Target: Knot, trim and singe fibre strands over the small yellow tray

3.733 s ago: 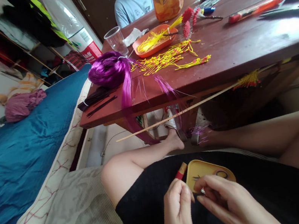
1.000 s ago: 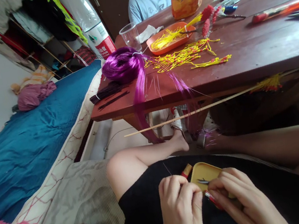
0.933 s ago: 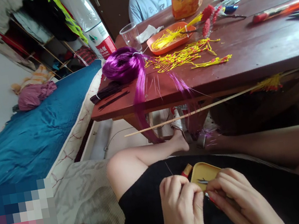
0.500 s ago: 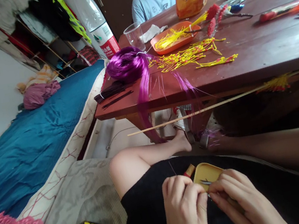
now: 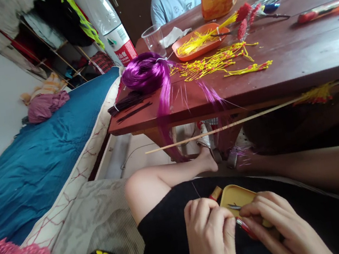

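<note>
Over my lap, my left hand point(image 5: 209, 231) is closed, thumb and forefinger pinched together on something too small to make out. A thin dark strand point(image 5: 196, 189) sticks up behind its knuckles. My right hand point(image 5: 278, 221) is closed close beside it, fingertips almost meeting the left ones. From the right fingers project a pointed metal tip point(image 5: 234, 206) and a red piece with a silver end point(image 5: 245, 227); they look like parts of one small cutting tool, mostly hidden. Behind both hands a yellow tray point(image 5: 239, 193) lies on the black cloth, next to a tan and red object point(image 5: 216, 193).
On the red-brown table point(image 5: 308, 64) lie a purple fibre bundle point(image 5: 144, 72), dark sticks point(image 5: 128, 102), yellow stamen-like strands point(image 5: 211, 63) and an orange tray point(image 5: 188, 56). Bottles stand behind. A thin stick point(image 5: 191, 140) juts out below the edge. A person point(image 5: 174, 2) sits opposite.
The red, silver-ended piece now shows below my right fingertips, where it was mostly hidden before. My right fingers have shifted slightly; my left hand stays in place.
</note>
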The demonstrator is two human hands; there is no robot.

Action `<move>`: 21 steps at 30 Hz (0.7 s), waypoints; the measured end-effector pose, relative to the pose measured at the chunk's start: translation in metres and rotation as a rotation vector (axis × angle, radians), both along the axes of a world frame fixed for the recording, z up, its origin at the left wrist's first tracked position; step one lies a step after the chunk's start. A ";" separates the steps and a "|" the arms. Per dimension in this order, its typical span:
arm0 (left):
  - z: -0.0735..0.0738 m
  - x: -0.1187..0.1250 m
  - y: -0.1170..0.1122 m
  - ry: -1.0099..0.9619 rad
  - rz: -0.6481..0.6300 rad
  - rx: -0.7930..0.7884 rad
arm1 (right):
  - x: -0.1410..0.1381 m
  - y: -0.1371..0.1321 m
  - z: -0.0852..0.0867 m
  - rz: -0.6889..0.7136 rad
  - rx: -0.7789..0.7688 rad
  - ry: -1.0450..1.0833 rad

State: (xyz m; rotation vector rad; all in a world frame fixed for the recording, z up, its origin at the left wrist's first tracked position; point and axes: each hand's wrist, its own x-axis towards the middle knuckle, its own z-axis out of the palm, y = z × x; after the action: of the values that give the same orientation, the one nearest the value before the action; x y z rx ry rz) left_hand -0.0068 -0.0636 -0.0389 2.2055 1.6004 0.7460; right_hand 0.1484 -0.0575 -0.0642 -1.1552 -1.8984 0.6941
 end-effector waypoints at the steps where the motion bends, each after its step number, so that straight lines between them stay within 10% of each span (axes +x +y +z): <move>1: 0.000 0.000 0.000 -0.001 -0.001 -0.004 | 0.000 0.000 0.000 0.002 -0.011 -0.001; 21: -0.001 0.000 -0.001 0.005 0.009 -0.009 | -0.005 -0.003 0.001 0.016 -0.050 0.041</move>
State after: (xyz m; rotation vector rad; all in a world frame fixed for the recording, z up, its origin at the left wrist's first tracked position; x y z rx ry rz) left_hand -0.0071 -0.0645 -0.0397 2.1970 1.6144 0.7349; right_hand 0.1434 -0.0604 -0.0634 -1.1497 -1.8674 0.7726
